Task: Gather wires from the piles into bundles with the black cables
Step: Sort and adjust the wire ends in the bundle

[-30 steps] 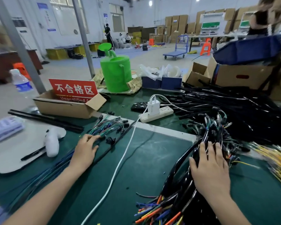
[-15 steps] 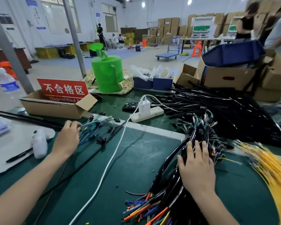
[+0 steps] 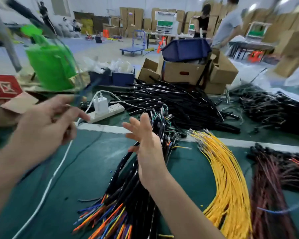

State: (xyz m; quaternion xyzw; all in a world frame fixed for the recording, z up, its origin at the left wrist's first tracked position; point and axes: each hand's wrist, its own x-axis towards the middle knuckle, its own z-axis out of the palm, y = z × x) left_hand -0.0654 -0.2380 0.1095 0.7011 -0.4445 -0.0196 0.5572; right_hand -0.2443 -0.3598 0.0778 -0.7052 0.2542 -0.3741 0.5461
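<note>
**Wire piles on a green bench mat**

A green mat (image 3: 93,169) covers the bench, in a warehouse stacked with cardboard boxes (image 3: 131,16). The right hand (image 3: 148,152) is spread, its fingers straight, against the black cables (image 3: 126,195), whose coloured ends fan toward the viewer. Yellow wires (image 3: 228,178) lie just right of it, with dark red wires (image 3: 269,187) farther right. The left hand (image 3: 47,121) is lifted and blurred. Thin wires (image 3: 86,88) streak up from its fingers, but its grip cannot be read.

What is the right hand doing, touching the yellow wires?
Apart. Head view shows green mat between the right hand and the yellow wires.
</note>
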